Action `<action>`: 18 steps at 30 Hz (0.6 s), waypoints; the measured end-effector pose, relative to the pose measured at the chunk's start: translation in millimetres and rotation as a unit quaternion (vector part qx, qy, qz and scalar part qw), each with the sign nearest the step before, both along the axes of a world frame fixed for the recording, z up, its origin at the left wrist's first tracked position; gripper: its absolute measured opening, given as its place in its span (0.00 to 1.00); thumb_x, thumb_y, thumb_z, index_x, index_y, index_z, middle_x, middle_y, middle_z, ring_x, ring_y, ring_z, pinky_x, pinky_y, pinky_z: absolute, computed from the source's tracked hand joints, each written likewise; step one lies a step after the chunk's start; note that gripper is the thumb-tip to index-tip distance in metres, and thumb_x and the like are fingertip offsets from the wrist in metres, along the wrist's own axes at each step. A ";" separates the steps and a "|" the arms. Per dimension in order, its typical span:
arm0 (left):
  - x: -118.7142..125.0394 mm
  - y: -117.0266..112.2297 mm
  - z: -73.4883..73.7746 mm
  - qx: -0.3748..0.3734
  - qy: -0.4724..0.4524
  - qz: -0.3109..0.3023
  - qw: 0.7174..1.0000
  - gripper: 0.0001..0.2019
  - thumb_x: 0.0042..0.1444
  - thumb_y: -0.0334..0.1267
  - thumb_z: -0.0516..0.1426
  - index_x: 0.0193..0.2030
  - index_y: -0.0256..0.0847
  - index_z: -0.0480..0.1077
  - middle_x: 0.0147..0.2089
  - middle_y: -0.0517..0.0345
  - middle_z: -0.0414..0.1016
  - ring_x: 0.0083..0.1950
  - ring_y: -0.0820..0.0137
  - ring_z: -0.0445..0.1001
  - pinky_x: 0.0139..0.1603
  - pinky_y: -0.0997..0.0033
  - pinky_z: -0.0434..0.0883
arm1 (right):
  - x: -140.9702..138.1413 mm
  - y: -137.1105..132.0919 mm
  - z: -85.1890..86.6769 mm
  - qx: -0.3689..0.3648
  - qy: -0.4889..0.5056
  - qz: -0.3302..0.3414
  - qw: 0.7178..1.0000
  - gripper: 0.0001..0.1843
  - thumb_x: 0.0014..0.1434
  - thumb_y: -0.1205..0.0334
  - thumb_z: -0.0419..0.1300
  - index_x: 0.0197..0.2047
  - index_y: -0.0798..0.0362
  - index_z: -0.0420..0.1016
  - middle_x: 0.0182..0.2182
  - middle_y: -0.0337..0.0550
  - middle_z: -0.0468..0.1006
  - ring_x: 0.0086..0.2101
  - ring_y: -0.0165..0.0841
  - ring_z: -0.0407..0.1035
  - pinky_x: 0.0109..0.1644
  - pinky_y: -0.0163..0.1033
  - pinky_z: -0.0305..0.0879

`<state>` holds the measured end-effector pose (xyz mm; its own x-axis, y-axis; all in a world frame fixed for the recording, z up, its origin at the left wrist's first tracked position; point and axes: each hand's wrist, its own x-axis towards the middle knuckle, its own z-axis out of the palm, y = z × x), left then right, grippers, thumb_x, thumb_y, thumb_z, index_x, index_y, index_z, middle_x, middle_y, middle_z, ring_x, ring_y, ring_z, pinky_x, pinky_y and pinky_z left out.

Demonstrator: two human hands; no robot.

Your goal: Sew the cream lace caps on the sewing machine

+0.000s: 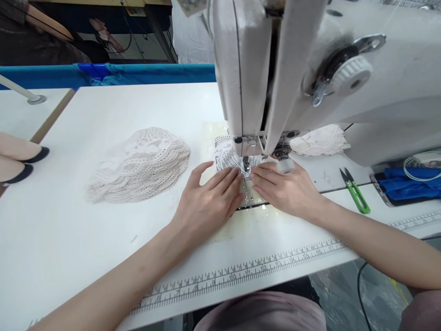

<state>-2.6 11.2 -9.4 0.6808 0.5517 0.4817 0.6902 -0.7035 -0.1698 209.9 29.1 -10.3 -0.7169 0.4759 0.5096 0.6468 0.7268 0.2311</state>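
Observation:
My left hand (210, 197) lies flat on the white table (69, 239), fingers stretched out and pressing a small piece of white lace (225, 156) just left of the needle. My right hand (285, 188) lies flat on the other side, fingertips meeting the left ones at the presser foot (246, 171) of the white sewing machine (292, 69). The lace piece runs under the foot. Neither hand grips anything.
A stack of white lace pieces (138, 165) lies to the left. More lace (320, 140) sits behind the machine head. Green thread snips (354, 191) lie at the right, beside a tray with blue cloth (409, 186). A ruler strip (241, 271) runs along the table's near edge.

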 end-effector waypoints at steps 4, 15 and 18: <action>-0.6 3.5 -1.5 -0.004 -0.012 -0.003 1.000 0.12 0.65 0.36 0.53 0.53 0.38 0.69 0.51 0.49 0.78 0.52 0.62 0.78 0.60 0.48 0.65 | 0.3 0.5 -0.9 -0.003 -0.006 -0.008 1.000 0.15 0.67 0.64 0.52 0.42 0.58 0.79 0.37 0.43 0.83 0.39 0.34 0.75 0.58 0.45 0.64; -1.2 12.2 -4.6 -0.004 -0.006 0.016 1.000 0.14 0.66 0.40 0.51 0.55 0.39 0.69 0.53 0.50 0.78 0.55 0.62 0.76 0.60 0.50 0.64 | 1.7 3.9 -2.5 0.003 0.000 -0.031 1.000 0.15 0.66 0.59 0.55 0.37 0.55 0.81 0.37 0.42 0.84 0.42 0.35 0.73 0.62 0.46 0.57; -1.2 11.9 -5.3 -0.004 -0.008 0.020 1.000 0.15 0.66 0.41 0.52 0.55 0.37 0.69 0.53 0.49 0.77 0.55 0.61 0.76 0.59 0.51 0.64 | 3.6 5.4 -0.2 0.000 -0.003 -0.037 0.999 0.16 0.67 0.59 0.54 0.34 0.54 0.81 0.37 0.42 0.83 0.43 0.35 0.73 0.61 0.47 0.57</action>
